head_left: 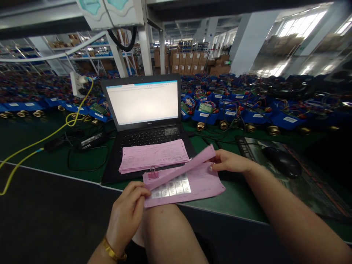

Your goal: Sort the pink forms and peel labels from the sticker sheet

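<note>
A stack of pink paper forms (203,183) lies at the bench's front edge, joined by a pink binder clip (153,175) at its upper left. The top sheet is folded up, baring a strip of silvery labels (172,187) on the sheet beneath. My left hand (132,201) pinches the stack's left edge beside the labels. With thumb and fingers my right hand (224,161) holds the raised sheet at the right end. A second pile of pink forms (154,156) rests on the laptop (145,132), covering part of its keyboard.
Rows of blue devices (233,115) with brass fittings and loose wires stand behind the laptop. A black mouse (282,162) sits on a mouse pad (299,194) at the right. A yellow cable (55,132) and a black power adapter (93,140) lie at the left.
</note>
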The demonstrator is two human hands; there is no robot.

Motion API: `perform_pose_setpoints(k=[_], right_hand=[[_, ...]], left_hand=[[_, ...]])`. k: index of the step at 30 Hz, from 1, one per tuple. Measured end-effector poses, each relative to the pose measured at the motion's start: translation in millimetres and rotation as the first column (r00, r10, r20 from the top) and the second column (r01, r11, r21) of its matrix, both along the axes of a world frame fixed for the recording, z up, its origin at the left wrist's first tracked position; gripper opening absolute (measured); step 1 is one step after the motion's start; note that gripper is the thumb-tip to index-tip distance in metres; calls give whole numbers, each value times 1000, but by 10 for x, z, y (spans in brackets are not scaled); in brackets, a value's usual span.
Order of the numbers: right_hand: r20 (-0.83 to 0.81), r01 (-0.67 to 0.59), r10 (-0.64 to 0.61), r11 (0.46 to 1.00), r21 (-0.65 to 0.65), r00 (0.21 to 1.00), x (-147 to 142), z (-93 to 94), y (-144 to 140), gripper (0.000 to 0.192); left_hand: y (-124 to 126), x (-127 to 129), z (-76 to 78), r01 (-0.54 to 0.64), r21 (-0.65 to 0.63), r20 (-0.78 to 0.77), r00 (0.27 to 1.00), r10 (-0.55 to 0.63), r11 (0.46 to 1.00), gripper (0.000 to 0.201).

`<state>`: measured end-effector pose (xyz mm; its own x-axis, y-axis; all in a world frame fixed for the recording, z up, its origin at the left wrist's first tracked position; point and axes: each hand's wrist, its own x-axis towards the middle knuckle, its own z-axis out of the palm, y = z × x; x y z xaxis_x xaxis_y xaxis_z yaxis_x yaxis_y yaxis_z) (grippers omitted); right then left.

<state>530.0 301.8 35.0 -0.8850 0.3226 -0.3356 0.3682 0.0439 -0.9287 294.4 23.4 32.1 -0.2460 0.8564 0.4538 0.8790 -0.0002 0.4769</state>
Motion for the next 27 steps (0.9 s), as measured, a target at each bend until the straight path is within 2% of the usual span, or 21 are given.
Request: perform_pose_setpoints(k=[5,11,13,15,18,21,23,27], right_hand=[[-17,35,-34,999,36,999,-46,-13,-30,37],[-35,68,-66,995,67,997,-39,-30,-13,40],[-41,54,-52,997,63,998,-39,-19,-19,41],[-50,42,-39,997,59,998,-42,-4,-31,40],[-68,36,-33,998,48,997,-43,12,-41,42],[-101,50,-45,997,52,994,-35,15,-33,44],[-127,68,-60,996,59,990,-22,15,-22,44],[-155,92,-83,994,54,984,10,17,-18,50]], left_hand=[[-3,2,-13,46,-47,-43,998,-48,998,23],[9,33,2,-21,33,-47,999,23,999,20],[-7,46,-9,-66,20,19,998,66,998,24],[-28,55,-32,-115,-17,153,981,117,993,32],[-43,52,-70,-200,-93,374,901,221,975,36],[-8,37,-89,-275,-171,458,828,323,946,40],[42,42,-87,-264,-203,499,801,332,943,42],[170,89,-58,-204,-185,623,732,275,961,49]])
